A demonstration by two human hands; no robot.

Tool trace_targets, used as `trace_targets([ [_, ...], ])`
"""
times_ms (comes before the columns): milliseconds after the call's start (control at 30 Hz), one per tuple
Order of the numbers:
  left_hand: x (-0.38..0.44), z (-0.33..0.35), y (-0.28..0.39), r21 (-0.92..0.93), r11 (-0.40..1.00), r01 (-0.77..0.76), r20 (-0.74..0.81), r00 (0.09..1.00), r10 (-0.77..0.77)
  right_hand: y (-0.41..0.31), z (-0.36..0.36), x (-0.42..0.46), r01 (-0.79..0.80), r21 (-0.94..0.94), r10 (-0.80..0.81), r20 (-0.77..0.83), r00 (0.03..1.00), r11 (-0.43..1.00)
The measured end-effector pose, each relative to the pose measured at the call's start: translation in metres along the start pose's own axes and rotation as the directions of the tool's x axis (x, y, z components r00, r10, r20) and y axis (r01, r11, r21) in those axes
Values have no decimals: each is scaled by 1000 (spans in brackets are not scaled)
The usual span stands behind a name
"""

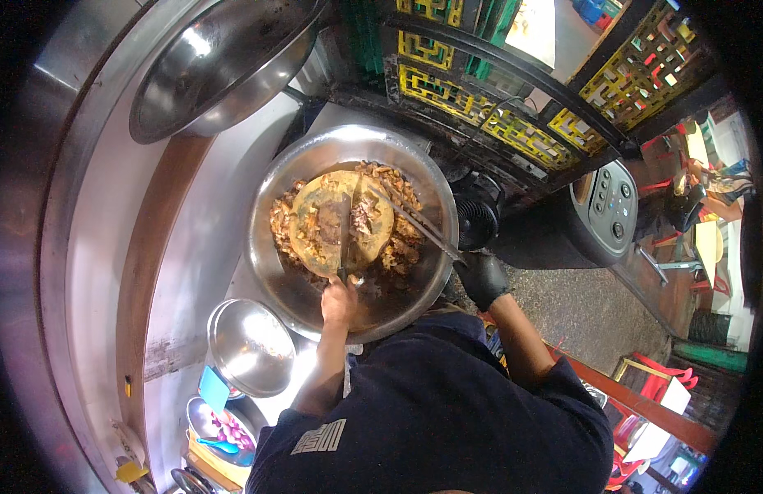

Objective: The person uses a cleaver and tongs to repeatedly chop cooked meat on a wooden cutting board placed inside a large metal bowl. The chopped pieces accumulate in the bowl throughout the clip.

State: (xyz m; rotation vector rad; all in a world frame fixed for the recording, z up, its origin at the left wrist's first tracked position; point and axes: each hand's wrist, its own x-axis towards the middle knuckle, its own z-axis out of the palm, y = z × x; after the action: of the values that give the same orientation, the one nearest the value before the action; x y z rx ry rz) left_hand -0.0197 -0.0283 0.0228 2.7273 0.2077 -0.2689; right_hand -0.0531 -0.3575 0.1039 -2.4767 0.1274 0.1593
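Observation:
A large metal basin (387,318) stands before me, with a round chopping board (307,216) inside it. Chopped cooked meat (364,213) lies on the board, and more brown pieces (403,244) surround it in the basin. Bare, my left hand (339,301) grips the handle of a broad knife (344,231), whose blade is over the board's middle. In a black glove, my right hand (483,281) holds long metal tongs (428,228) over the basin's right rim; their tips reach the meat on the board.
A metal bowl (252,346) sits left of the basin, near a bowl of purple-and-white pieces (230,432) with a blue spoon (218,444). A big metal pan (221,68) hangs at upper left. Right of the basin are a black fan (477,210) and a dark appliance with knobs (610,210).

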Motion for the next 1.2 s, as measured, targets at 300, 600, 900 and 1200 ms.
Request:
trace_targets([
  [300, -10, -31, 21, -299, 953, -51, -228, 974, -19, 9, -3, -7, -81, -59, 90, 173, 981, 995],
  [600, -3, -66, 35, -158, 987, -21, -120, 993, 2, 1, -44, -21, -60, 84, 60, 3, 998, 995],
  [900, -3, 36, -38, 31, 999, -34, 11, 999, 34, 4, -17, -21, -192, -50, 199, 261, 945, 980],
  [1200, -18, -55, 41, -417, 907, -47, -264, 962, -71, 16, -20, -28, -201, -20, 201, 208, 957, 979],
])
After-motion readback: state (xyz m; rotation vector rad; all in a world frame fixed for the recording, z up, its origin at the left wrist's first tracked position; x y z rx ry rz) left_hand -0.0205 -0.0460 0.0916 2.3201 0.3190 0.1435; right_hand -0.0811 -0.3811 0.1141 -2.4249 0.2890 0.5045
